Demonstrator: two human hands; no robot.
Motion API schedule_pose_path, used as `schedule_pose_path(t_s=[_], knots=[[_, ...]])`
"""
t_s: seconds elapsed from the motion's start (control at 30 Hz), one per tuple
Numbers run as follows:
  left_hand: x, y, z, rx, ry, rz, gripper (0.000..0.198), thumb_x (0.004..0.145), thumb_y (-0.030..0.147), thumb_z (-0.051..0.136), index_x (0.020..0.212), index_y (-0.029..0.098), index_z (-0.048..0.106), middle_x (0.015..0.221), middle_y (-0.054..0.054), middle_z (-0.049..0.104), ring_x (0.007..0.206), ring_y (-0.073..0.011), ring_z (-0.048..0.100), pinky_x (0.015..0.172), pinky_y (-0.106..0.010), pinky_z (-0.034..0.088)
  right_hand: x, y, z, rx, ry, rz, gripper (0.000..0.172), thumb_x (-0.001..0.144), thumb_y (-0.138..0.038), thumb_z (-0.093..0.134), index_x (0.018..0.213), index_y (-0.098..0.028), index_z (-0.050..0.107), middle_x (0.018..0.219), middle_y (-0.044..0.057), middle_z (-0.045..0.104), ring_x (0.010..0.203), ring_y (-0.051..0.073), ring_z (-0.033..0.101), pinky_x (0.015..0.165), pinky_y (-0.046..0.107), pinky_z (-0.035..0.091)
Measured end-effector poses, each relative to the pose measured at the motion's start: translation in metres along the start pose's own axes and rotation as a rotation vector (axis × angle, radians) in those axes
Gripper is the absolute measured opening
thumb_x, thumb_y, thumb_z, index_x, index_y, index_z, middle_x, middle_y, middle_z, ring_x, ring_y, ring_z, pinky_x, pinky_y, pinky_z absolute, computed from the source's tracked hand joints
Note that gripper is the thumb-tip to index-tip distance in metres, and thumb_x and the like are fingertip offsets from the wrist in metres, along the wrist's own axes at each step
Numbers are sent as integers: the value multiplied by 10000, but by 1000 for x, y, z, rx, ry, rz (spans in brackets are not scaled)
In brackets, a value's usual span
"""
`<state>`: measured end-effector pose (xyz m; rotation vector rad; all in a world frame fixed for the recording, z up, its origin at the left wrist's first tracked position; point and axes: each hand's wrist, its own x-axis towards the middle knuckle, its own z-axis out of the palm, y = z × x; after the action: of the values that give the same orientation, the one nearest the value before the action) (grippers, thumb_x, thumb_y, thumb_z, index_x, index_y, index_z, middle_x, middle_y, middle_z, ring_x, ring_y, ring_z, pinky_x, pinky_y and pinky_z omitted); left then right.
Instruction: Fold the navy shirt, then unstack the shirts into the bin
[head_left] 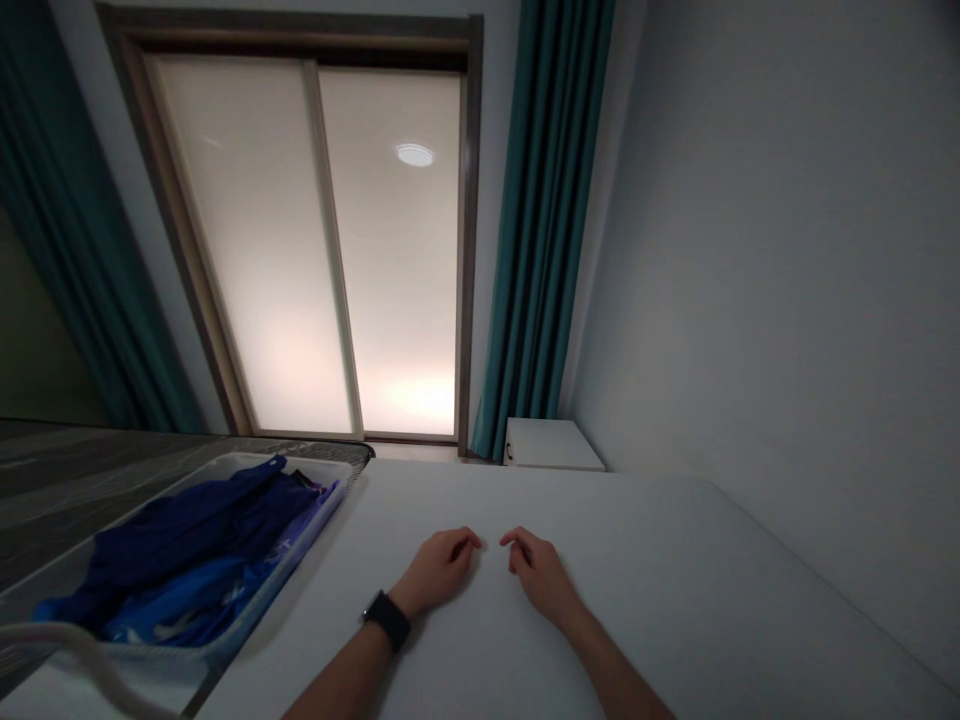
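While both hands are just parked on the white table [675,560], the left hand [439,570] and right hand [536,575] sit close together near the middle, fingertips almost meeting but apart. Fingers on both are loosely curled with the tips down on the surface, gripping nothing. A black watch [388,618] is on the left wrist. Open tabletop stretches ahead of the knuckles up to the far edge, and there's even more off to the right, where the edge runs along near the grey wall [787,300]. The left edge is the tight side, since a pale shallow tray [247,610] sits just beside it, and it's holding a rumpled heap of blue clothes [202,540], dark navy on top and brighter blue underneath. Past the far edge there's a small white cabinet [551,445] tucked in the corner, with a teal curtain [547,220] hanging above it next to the frosted window [315,250].
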<state>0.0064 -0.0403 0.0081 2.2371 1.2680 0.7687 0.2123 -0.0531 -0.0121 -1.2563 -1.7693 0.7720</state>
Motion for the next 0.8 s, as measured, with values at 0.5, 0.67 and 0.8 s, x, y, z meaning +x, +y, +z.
schedule_pose_path(t_s=[0.5,0.67,0.8], knots=[[0,-3,0,17,3,8,304,857,213,398,935,190,690,789,-24,692,726,-163,598,693,-249,428,1,-2,-1,-41,-40,21,270,840,-259,378,914,-183,627,596,-29,533,548,122,469,545,219,336],[0,-3,0,25,5,15,313,870,218,387,945,193,690,823,-27,700,747,-167,606,709,-255,434,1,-2,-1,-44,-39,8,271,844,-244,377,915,-177,630,597,-26,532,548,123,468,550,224,340],[-1,-2,-1,28,-4,18,303,872,209,393,937,196,689,855,-29,708,768,-170,617,724,-258,440,1,-4,-1,-44,-34,9,270,839,-247,381,916,-183,632,594,-27,530,553,126,471,549,225,338]])
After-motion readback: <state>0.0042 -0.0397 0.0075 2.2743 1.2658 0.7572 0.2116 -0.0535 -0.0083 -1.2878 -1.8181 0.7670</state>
